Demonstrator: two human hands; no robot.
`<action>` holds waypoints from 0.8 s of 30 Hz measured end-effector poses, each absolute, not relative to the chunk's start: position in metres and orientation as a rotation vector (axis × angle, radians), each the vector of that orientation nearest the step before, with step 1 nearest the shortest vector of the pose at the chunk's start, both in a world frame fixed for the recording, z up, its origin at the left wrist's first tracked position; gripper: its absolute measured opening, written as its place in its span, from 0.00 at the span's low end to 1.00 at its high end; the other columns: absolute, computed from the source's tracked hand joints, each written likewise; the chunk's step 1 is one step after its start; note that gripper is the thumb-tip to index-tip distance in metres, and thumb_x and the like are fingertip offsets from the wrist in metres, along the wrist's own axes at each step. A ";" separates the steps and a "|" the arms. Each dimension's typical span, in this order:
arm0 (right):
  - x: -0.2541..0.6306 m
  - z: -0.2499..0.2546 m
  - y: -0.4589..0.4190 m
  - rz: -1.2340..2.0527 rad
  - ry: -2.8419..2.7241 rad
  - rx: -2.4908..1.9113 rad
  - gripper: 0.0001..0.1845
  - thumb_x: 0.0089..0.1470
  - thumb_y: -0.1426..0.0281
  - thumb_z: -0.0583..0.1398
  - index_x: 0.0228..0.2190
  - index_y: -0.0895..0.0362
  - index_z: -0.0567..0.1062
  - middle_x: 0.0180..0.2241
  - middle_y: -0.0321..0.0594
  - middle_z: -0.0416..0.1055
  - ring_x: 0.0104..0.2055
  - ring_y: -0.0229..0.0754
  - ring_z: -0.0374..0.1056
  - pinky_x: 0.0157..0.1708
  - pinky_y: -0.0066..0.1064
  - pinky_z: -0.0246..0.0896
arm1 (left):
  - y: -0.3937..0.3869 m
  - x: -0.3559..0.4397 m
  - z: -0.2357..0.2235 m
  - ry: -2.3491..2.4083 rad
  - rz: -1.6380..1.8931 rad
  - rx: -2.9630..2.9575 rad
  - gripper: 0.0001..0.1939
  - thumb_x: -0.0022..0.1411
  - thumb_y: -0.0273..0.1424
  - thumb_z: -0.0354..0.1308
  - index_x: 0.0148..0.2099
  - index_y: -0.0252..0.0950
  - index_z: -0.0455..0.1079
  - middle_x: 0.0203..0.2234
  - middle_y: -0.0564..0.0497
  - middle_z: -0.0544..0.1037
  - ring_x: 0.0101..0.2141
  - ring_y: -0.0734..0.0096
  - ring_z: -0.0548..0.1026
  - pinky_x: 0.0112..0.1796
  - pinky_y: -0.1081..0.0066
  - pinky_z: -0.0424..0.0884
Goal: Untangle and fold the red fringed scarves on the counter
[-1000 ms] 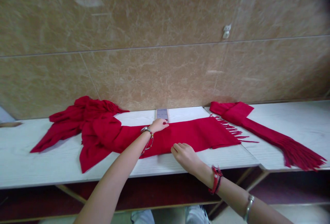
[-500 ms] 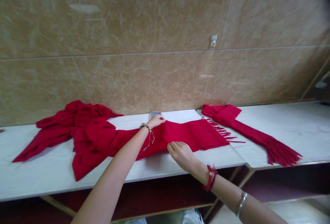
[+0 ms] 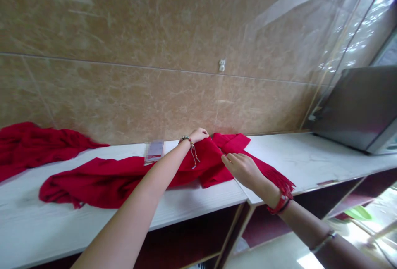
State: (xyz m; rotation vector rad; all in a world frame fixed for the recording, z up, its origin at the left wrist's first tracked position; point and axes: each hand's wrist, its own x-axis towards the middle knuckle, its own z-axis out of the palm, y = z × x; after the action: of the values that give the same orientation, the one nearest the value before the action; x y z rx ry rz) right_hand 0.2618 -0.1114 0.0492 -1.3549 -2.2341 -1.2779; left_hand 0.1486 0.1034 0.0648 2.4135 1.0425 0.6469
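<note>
A long red scarf [image 3: 124, 178] lies stretched along the white counter, its left end loosely crumpled. My left hand [image 3: 199, 134] pinches its far edge near the wall, and my right hand [image 3: 243, 170] pinches its near edge, so the cloth between them is raised off the counter. The scarf's right end is folded under or behind this raised part. Just beyond my hands lies a second red scarf [image 3: 232, 141], folded, with its fringe [image 3: 281, 180] pointing toward the counter's front edge. Part of it is hidden by my right hand.
More crumpled red cloth [image 3: 40, 145] lies at the far left against the tiled wall [image 3: 139, 95]. A phone-like flat object [image 3: 154, 151] rests behind the scarf. A large grey box-shaped appliance [image 3: 356, 108] stands at the right end of the white counter [image 3: 310, 157]. Below are open shelves [image 3: 186, 232].
Both hands have moved right along the counter, drawing the held scarf with them toward the folded one. Its left part has straightened away from the crumpled pile. My view has turned right.
</note>
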 end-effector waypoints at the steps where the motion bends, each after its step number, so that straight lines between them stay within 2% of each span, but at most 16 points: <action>1: 0.274 0.040 -0.111 -1.259 -2.242 -1.398 0.09 0.53 0.81 0.51 0.27 0.59 0.68 0.21 0.36 0.64 0.22 0.35 0.58 0.23 0.31 0.45 | 0.102 0.161 0.057 1.049 0.625 2.435 0.10 0.53 0.27 0.53 0.35 0.30 0.74 0.30 0.48 0.78 0.32 0.70 0.73 0.35 0.75 0.66; 5: 0.306 -0.003 -0.109 -1.123 -2.353 -1.553 0.09 0.51 0.83 0.52 0.28 0.59 0.68 0.23 0.37 0.67 0.24 0.36 0.62 0.23 0.30 0.49 | 0.093 0.191 0.020 1.090 0.524 2.539 0.09 0.52 0.24 0.53 0.34 0.32 0.74 0.31 0.46 0.77 0.34 0.67 0.74 0.37 0.73 0.66; 9: 0.315 -0.029 -0.107 -0.981 -2.406 -1.658 0.10 0.51 0.83 0.51 0.30 0.59 0.69 0.23 0.38 0.67 0.24 0.38 0.64 0.23 0.30 0.53 | 0.079 0.195 -0.001 1.101 0.501 2.660 0.12 0.56 0.25 0.51 0.41 0.33 0.71 0.39 0.43 0.74 0.40 0.64 0.71 0.42 0.68 0.65; 13: 0.315 -0.031 -0.105 -0.882 -2.368 -1.670 0.10 0.52 0.81 0.51 0.33 0.60 0.69 0.27 0.41 0.68 0.28 0.40 0.66 0.26 0.31 0.58 | 0.049 0.173 0.007 1.070 0.558 2.755 0.17 0.60 0.31 0.48 0.51 0.37 0.64 0.49 0.44 0.64 0.47 0.64 0.65 0.47 0.66 0.61; 16: 0.316 -0.027 -0.102 -0.820 -2.367 -1.642 0.13 0.53 0.80 0.51 0.38 0.60 0.69 0.33 0.43 0.69 0.32 0.40 0.67 0.29 0.30 0.61 | 0.009 0.139 0.015 0.835 0.554 2.898 0.19 0.62 0.40 0.45 0.51 0.37 0.64 0.47 0.46 0.64 0.46 0.66 0.65 0.49 0.69 0.60; 19: 0.319 -0.025 -0.098 -0.779 -2.432 -1.574 0.16 0.53 0.81 0.50 0.43 0.60 0.68 0.38 0.45 0.69 0.33 0.40 0.68 0.29 0.30 0.62 | -0.032 0.100 0.011 0.806 0.330 3.009 0.28 0.56 0.48 0.51 0.54 0.38 0.61 0.48 0.44 0.63 0.47 0.60 0.64 0.46 0.65 0.62; 21: 0.320 -0.023 -0.095 -0.803 -2.468 -1.532 0.18 0.52 0.82 0.50 0.44 0.61 0.68 0.40 0.47 0.69 0.33 0.40 0.68 0.31 0.31 0.63 | -0.050 0.082 0.002 0.908 0.197 3.082 0.29 0.55 0.44 0.54 0.56 0.37 0.59 0.50 0.42 0.63 0.48 0.57 0.63 0.46 0.62 0.62; 24: 0.321 -0.015 -0.087 -0.852 -2.478 -1.471 0.19 0.52 0.82 0.50 0.47 0.63 0.66 0.42 0.49 0.69 0.36 0.42 0.68 0.35 0.33 0.64 | -0.056 0.072 -0.005 1.045 0.137 3.174 0.24 0.58 0.29 0.50 0.58 0.37 0.56 0.48 0.41 0.65 0.46 0.59 0.66 0.42 0.65 0.65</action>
State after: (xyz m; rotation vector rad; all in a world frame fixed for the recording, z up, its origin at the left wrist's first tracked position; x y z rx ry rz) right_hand 0.3215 -0.0873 -0.0147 -1.4713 -2.4782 -0.8516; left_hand 0.0718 -0.0560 -0.0055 3.1739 1.0451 0.1371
